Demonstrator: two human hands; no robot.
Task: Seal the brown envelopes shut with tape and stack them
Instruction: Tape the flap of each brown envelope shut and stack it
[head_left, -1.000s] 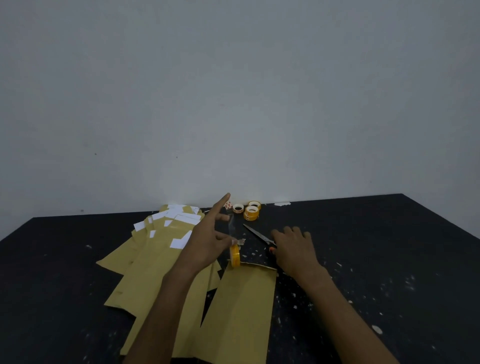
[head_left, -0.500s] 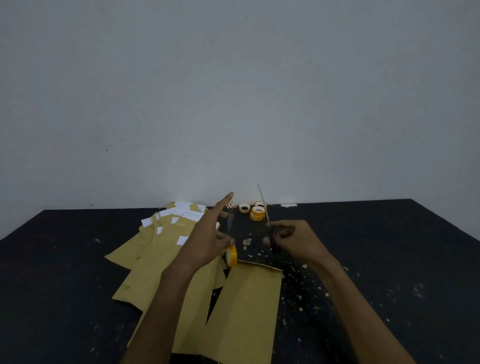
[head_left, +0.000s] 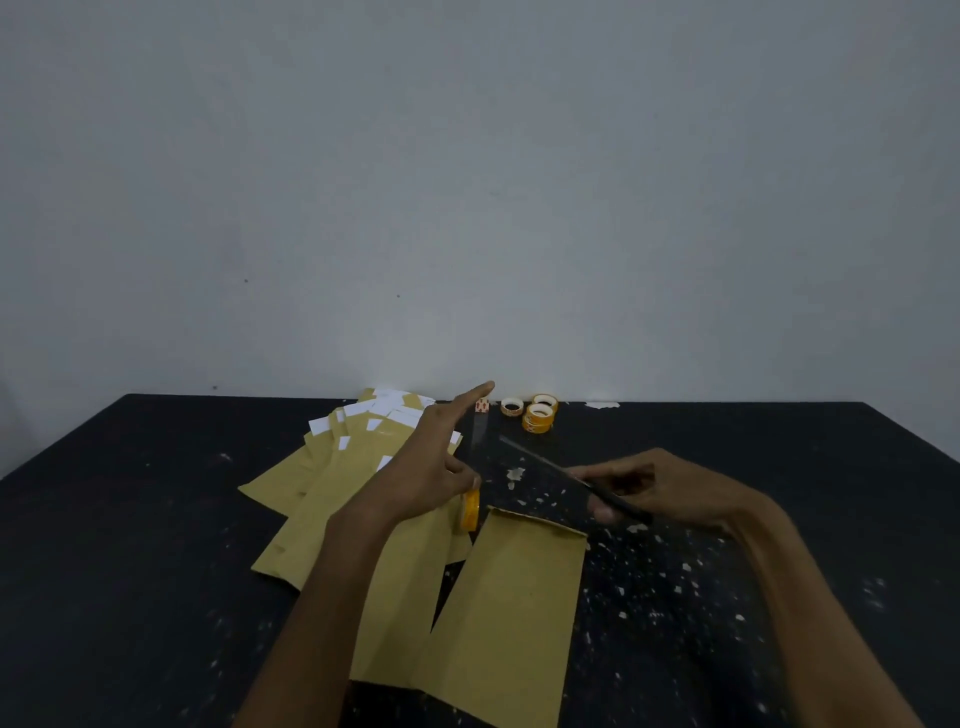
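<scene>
One brown envelope lies in front of me on the black table. A fanned pile of brown envelopes with white slips sits to its left, partly under my left arm. My left hand holds an orange tape roll above the envelope's top edge, index finger stretched out, with a clear strip of tape pulled up from the roll. My right hand grips black-handled scissors, their blades pointing left toward the strip.
Three more orange tape rolls and a small patterned roll sit at the table's far edge by the grey wall. White paint flecks and scraps dot the table on the right.
My right hand picked the scissors up off the table, swung the blades up, then lowered them toward the tape strip. My left hand kept holding the roll.
</scene>
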